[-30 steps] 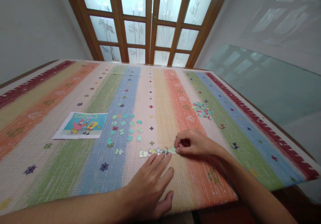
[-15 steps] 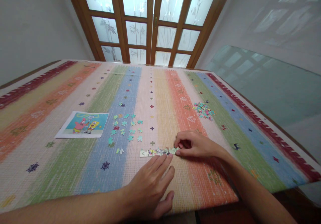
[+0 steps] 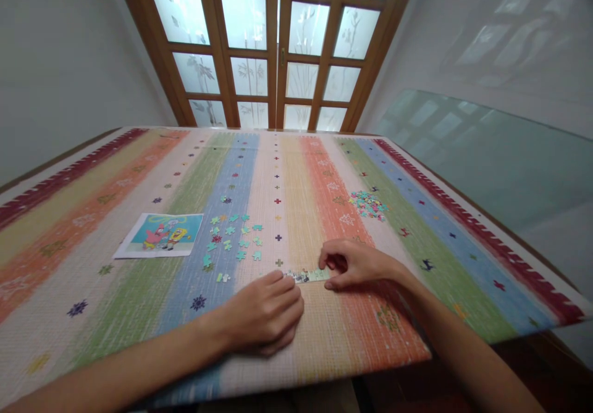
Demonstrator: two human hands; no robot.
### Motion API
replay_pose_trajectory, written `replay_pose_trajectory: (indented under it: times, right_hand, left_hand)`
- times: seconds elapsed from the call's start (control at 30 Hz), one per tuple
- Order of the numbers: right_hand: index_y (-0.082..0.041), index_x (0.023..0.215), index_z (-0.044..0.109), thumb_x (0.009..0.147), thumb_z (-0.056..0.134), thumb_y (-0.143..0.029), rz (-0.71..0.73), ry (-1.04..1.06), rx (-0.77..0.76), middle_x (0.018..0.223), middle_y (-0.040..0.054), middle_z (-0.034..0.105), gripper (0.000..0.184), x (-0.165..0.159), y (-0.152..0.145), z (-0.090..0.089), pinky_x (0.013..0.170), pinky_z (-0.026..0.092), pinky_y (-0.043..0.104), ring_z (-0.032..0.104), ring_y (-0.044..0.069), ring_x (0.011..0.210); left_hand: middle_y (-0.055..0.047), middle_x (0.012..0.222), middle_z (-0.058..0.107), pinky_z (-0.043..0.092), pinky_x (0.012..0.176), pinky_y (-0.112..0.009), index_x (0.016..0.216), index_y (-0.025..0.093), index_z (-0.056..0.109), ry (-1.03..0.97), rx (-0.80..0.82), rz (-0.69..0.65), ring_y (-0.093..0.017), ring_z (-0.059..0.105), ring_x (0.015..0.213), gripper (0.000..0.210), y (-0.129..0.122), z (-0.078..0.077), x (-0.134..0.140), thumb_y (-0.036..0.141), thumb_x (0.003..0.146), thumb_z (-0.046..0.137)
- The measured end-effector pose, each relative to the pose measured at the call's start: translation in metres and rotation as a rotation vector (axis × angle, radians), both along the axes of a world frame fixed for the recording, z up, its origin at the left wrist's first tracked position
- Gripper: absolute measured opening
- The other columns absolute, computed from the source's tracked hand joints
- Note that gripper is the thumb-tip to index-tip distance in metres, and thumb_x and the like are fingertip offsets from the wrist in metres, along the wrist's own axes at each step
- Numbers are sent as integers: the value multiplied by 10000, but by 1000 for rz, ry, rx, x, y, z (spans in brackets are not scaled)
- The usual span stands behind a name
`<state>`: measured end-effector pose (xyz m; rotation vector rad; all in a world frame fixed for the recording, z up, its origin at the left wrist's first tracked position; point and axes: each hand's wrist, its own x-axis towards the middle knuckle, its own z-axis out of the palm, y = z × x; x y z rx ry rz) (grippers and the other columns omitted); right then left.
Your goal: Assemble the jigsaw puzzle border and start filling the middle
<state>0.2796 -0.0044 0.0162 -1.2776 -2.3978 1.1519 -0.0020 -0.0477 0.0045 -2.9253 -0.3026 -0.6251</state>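
A narrow strip of joined jigsaw pieces point(image 3: 306, 275) lies flat on the striped tablecloth near the front. My left hand point(image 3: 269, 311) covers the strip's left end, its fingers curled together on it; the fingertips are partly hidden. At the strip's right end, my right hand point(image 3: 349, 266) bends its thumb and fingers around the edge in a loose pinch. Several loose teal jigsaw pieces point(image 3: 241, 255) are spread out to the left beyond my left hand. Two light pieces point(image 3: 223, 278) sit close together, nearer to me.
A printed picture of cartoon figures point(image 3: 160, 236) lies on the left of the striped tablecloth point(image 3: 296, 215). Farther off on the right is a heap of mixed jigsaw pieces point(image 3: 368, 205). Wooden glazed doors point(image 3: 278, 49) stand behind the table.
My left hand has shifted left along the strip, and its outstretched fingers have curled over the left end. My right hand stays at the right end. The view has tilted up slightly.
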Motion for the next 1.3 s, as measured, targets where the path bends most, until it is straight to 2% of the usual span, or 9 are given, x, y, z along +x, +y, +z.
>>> replay_pose_trajectory:
  times: [0.13, 0.27, 0.5, 0.63, 1.3]
  right_hand:
    - [-170, 882, 688, 686, 816, -253, -1, -12, -1, 689, -35, 569, 248, 0, 0, 1, 575, 381, 249, 523, 125, 620]
    - [-177, 865, 684, 710, 798, -272, 18, -15, 19, 695, -26, 581, 215, 0, 0, 2, 579, 387, 247, 533, 129, 629]
    - [-172, 844, 679, 722, 768, -246, 2, -32, 11, 701, -21, 580, 168, -2, -2, 3, 586, 388, 247, 535, 126, 630]
    - [-173, 824, 669, 729, 752, -224, -5, -49, 32, 709, -17, 587, 135, -5, -3, 4, 597, 381, 250, 536, 127, 639]
    - [-183, 808, 645, 743, 756, -218, 11, 7, 59, 713, -14, 579, 133, -9, -4, -3, 614, 369, 274, 521, 133, 657]
  left_hand:
    - [-73, 830, 621, 453, 732, -385, 887, 176, 620, 71, -98, 83, -224, 517, 786, 174, 35, 16, -29, 251, 984, 496]
    - [-90, 871, 629, 485, 808, -415, 903, 176, 631, 78, -200, 140, -252, 539, 856, 207, 50, 18, -50, 363, 935, 549]
    - [-76, 881, 627, 484, 833, -417, 921, 187, 627, 19, -305, 155, -243, 539, 865, 169, 46, 4, -55, 333, 940, 543]
    - [-58, 861, 613, 469, 794, -388, 928, 194, 614, -29, -345, 166, -228, 527, 847, 126, 46, 0, -57, 292, 959, 542]
    - [-33, 827, 613, 434, 743, -337, 962, 188, 603, -81, -370, 153, -198, 508, 796, 108, 41, -7, -53, 238, 1015, 522]
